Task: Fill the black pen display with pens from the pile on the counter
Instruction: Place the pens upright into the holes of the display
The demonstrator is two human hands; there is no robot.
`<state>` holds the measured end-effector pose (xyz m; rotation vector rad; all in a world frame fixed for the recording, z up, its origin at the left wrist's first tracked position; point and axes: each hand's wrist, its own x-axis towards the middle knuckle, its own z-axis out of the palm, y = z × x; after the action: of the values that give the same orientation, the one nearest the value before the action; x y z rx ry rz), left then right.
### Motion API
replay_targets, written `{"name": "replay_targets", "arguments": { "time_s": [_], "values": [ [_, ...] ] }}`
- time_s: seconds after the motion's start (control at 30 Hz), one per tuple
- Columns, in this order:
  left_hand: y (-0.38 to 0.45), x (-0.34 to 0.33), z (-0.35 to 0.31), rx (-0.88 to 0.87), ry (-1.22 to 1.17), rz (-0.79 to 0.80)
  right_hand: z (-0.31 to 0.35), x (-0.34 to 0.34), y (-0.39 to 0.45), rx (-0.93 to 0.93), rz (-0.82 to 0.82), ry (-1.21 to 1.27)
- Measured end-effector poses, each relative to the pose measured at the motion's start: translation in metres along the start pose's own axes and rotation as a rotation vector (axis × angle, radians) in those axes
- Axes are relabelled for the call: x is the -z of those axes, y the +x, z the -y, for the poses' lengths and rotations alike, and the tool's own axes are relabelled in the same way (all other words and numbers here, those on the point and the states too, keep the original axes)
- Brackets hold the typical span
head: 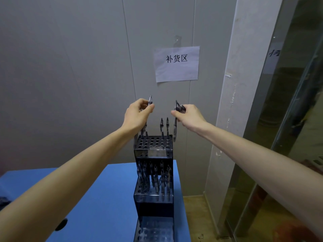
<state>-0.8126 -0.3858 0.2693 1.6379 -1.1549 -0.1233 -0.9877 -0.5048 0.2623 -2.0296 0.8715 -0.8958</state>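
Observation:
The black stepped pen display [153, 154] stands on the blue counter [97, 193], its tiers full of round holes. Two pens [164, 127] stand upright at the back right of the top tier, and several more fill the middle tier [153, 177]. My left hand [138, 113] grips a dark pen [150, 100] above the top tier's left side, the pen's lower end down near the holes. My right hand [187, 114] pinches another dark pen [175, 119], held upright just past the top tier's right edge.
A paper sign [176, 63] with printed characters is taped to the grey wall behind. A glass panel [288, 119] and white pillar stand at the right. A dark object [61, 224] lies at the counter's near left. The bottom tier [153, 229] sits near the frame's lower edge.

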Motion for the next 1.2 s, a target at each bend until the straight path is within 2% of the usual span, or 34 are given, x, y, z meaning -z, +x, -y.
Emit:
{"name": "replay_targets", "arguments": {
  "time_s": [0.27,0.57,0.87,1.2],
  "values": [
    [-0.002,-0.007,0.001,0.028,-0.013,0.062,0.004,0.0,-0.012,0.09,0.012,-0.112],
    [-0.008,-0.008,0.007,-0.019,0.18,0.087,0.002,-0.003,-0.002,0.145,-0.085,-0.267],
    [-0.005,-0.005,0.011,-0.055,0.211,0.046,0.013,-0.017,-0.002,0.21,-0.114,-0.289],
    [-0.002,-0.008,0.018,-0.073,0.212,0.062,0.023,-0.025,0.002,0.177,-0.156,-0.239]
  ]
}}
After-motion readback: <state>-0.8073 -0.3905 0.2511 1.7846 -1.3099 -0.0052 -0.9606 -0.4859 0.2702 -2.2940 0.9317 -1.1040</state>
